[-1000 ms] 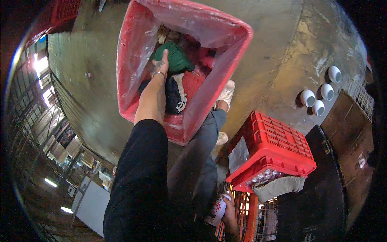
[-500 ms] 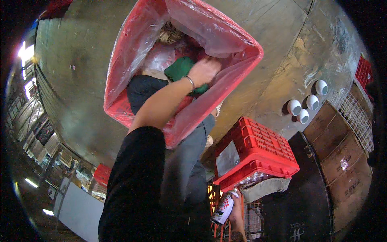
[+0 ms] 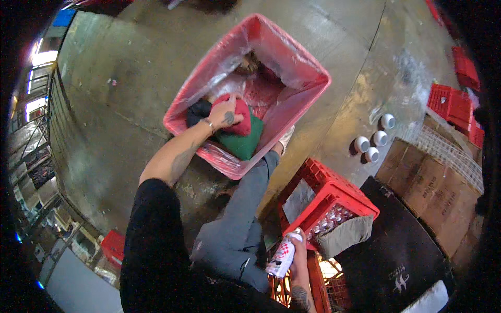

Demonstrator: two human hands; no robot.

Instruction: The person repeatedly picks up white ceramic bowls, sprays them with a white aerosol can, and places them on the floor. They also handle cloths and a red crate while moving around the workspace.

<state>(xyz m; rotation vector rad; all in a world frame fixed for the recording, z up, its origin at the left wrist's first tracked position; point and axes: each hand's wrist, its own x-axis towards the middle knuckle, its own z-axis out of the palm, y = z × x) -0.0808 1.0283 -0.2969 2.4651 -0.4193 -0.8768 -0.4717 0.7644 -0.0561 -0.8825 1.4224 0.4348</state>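
My left hand (image 3: 226, 112) is down inside a red bin (image 3: 314, 83) lined with clear plastic. Its fingers are closed on a soft red cloth bundle (image 3: 241, 110), which rests over a green cloth bundle (image 3: 245, 142). A black bundle (image 3: 198, 112) lies beside these, and a brownish item (image 3: 248, 63) sits at the far end of the bin. Low on the right, my right hand (image 3: 299, 255) is wrapped round a white spray can (image 3: 282, 256) with red checks, held tilted in front of the red crates.
Red plastic crates (image 3: 334, 190) stand at the right, with clear round items and a beige cloth (image 3: 345, 236). Beyond are a black box (image 3: 396, 245), brown cartons (image 3: 428, 182) and several white rounded objects (image 3: 380, 138) on the concrete floor (image 3: 130, 104). A white panel (image 3: 78, 276) is at lower left.
My left hand has moved left within the bin and now has the red bundle on top of the green one. The view has shifted. My right hand still holds the can.
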